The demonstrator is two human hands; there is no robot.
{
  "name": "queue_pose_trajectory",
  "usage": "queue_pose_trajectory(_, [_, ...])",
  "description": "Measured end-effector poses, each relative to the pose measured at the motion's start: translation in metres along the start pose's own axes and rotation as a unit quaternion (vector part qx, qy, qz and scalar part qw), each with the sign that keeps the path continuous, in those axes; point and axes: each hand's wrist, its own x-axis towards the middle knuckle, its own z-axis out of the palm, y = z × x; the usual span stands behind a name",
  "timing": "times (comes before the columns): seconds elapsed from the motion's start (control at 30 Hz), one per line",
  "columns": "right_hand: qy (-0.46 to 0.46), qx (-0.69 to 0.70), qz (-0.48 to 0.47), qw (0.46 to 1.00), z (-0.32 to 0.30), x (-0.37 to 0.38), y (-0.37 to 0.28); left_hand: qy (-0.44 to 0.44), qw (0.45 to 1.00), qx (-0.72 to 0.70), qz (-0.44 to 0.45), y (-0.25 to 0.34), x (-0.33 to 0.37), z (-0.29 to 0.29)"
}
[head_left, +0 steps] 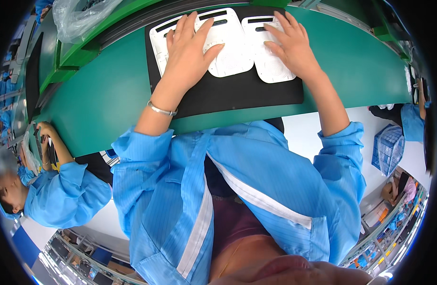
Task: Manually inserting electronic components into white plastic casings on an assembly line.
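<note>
Three white plastic housing panels with rounded corners and a dark slot near the far end lie side by side on a black mat. My left hand, fingers spread, is over the left panel and the near-left part of the middle panel. Its palm hides much of the left one. On the right panel, my right hand rests over the right edge with its fingers apart. A round patch of small holes shows near that panel's near end. Neither hand grips anything that I can see.
The mat lies on a green worktable. A green rail runs along the far left side, with a clear plastic bag on it. A co-worker in blue works at left. A blue crate stands at right.
</note>
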Motion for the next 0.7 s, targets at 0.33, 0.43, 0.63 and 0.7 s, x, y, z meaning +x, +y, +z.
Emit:
queue_pose_trajectory(0.33, [-0.046, 0.439, 0.334, 0.833, -0.019, -0.03, 0.037, 0.082, 0.941, -0.111, -0.309, -0.035, -0.107, -0.06])
queue_pose_trajectory(0.43, [-0.106, 0.491, 0.322, 0.802, -0.017, -0.018, 0.014, 0.108, 0.926, -0.106, -0.346, -0.031, -0.127, -0.075])
queue_pose_trajectory(0.63, [-0.187, 0.621, 0.246, 0.72, -0.018, -0.001, -0.014, 0.163, 0.926, 0.101, -0.325, -0.011, -0.128, -0.113])
queue_pose_trajectory(0.7, [-0.206, 0.643, 0.206, 0.708, -0.039, -0.01, 0.017, 0.186, 0.921, 0.04, -0.339, 0.062, -0.089, -0.1])
